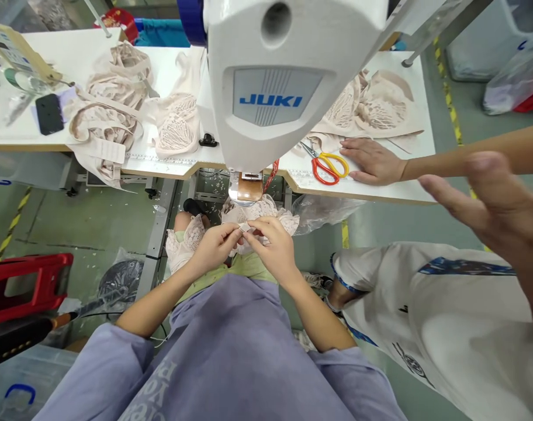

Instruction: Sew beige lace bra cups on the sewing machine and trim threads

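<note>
Below machine [270, 108], I log left hand [216, 244] and right hand [274, 244] pinching cloth [270, 208]; right of machine, bag [505, 93] holds red item [532, 100].

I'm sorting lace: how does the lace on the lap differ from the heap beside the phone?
The lap lace lies lower than the table; the lace heap lies on it, partly overhanging its edge. The left hand and right hand meet at the lap lace; none touches the lace heap. Both are pale beige.
</note>
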Motion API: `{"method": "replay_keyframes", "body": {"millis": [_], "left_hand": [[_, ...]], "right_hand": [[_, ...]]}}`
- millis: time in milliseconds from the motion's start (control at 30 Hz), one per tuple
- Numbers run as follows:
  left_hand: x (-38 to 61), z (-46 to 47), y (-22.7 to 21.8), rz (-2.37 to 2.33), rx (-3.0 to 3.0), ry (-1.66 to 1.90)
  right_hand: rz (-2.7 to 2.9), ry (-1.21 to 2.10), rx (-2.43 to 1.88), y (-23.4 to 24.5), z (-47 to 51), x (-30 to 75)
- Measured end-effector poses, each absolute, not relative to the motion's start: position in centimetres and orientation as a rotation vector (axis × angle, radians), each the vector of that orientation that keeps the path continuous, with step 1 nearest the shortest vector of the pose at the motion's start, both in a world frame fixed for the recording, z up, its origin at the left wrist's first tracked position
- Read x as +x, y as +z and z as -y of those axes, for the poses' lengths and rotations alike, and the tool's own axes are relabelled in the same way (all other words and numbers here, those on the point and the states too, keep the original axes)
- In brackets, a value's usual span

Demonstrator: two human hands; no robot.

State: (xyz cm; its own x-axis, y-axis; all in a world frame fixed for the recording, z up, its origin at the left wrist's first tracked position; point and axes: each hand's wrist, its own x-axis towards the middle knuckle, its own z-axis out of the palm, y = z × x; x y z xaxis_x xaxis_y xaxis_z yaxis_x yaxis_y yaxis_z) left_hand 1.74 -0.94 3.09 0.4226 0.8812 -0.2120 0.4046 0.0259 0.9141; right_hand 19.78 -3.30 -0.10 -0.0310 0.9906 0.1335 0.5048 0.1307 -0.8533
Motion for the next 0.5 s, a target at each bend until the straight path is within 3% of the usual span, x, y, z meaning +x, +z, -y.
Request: {"method": "replay_keyframes", "body": {"millis": [267, 500], "left_hand": [[1.6, -0.2, 1.9, -1.312, 1.561, 0.48], [0.7, -1.9, 1.0, -1.317, 1.426, 0.471]], "right_hand": [[1.887, 0.672, -1.444, -1.7, 3.2, 19.1], [1.772, 0.419, -1.782, -0.6, -6.9, 30.7]]}}
